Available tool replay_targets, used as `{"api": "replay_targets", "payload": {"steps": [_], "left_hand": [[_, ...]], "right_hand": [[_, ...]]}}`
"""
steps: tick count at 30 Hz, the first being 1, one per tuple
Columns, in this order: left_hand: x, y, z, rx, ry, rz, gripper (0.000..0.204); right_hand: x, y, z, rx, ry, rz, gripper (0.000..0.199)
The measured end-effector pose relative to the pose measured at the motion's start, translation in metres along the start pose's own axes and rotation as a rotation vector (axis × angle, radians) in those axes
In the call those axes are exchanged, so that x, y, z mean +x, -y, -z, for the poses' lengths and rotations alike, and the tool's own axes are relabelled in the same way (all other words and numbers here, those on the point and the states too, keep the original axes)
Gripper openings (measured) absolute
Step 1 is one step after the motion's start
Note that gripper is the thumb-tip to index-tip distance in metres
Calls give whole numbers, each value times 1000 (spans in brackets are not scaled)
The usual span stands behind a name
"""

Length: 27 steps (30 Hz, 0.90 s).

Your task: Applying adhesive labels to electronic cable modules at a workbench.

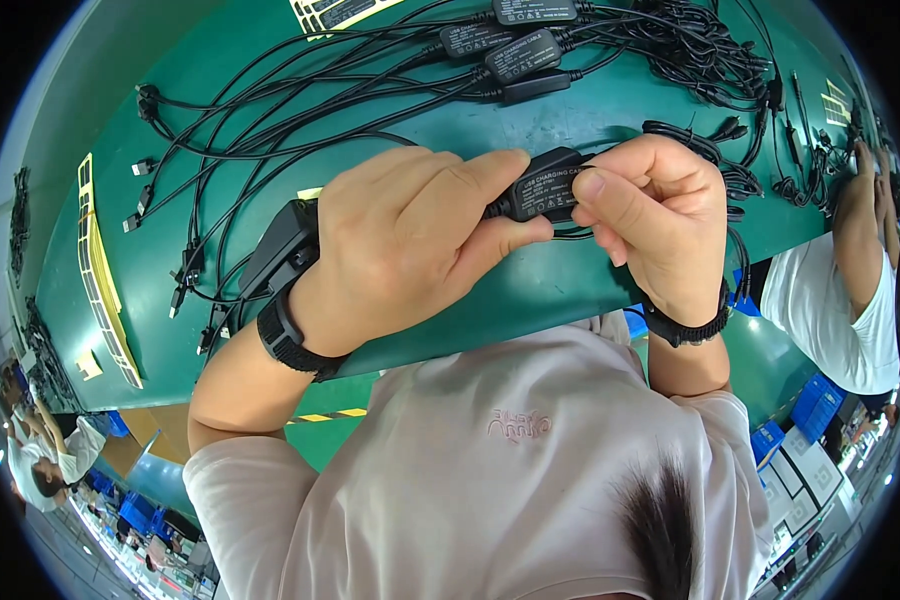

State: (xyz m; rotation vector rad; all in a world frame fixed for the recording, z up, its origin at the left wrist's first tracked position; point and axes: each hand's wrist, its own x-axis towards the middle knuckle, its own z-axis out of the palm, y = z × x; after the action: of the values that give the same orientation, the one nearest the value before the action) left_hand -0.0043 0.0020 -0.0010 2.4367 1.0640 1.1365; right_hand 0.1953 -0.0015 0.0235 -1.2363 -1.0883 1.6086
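Toward the near edge of the green tabletop (pixel 520 290), head view: black labelled module (pixel 540 198) is sitting between the two hands, printed face pointing up at the camera. Left hand (pixel 395 225) is gripping its left end between thumb and forefinger, narrow hold. Right hand (pixel 660 200) is pinching at its right end, thumb and forefinger together; can't tell which bit is between the tips. Black wristband (pixel 292 347) is wrapping the left wrist, second black band (pixel 685 325) the right. Angular black block (pixel 285 245) is showing just beside the left wrist. Along the far edge, more modules (pixel 525 55) are lying in a cluster, black cables (pixel 270 130) running from them toward the left edge, USB plugs (pixel 142 168) ending there. Toward the far right corner, cable heap (pixel 705 55) is lying tangled. Near the left edge, yellow-and-black sheet (pixel 98 270) is lying lengthwise. At the right edge, co-worker in white (pixel 820 310) is reaching over the tabletop
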Motion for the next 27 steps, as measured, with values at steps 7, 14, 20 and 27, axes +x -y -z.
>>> {"api": "replay_targets", "payload": {"steps": [7, 14, 20, 27], "left_hand": [[1, 0, -1, -1, -13, -3, 46], [0, 0, -1, 7, -4, 2, 46], [1, -1, 0, 11, 6, 5, 46], [2, -1, 0, 18, -7, 1, 47]], "right_hand": [[1, -2, 1, -16, -5, 15, 3], [0, -1, -1, -57, -12, 15, 5], [-3, -10, -5, -443, -142, 411, 10], [3, -14, -2, -1061, -287, 1024, 17]]}}
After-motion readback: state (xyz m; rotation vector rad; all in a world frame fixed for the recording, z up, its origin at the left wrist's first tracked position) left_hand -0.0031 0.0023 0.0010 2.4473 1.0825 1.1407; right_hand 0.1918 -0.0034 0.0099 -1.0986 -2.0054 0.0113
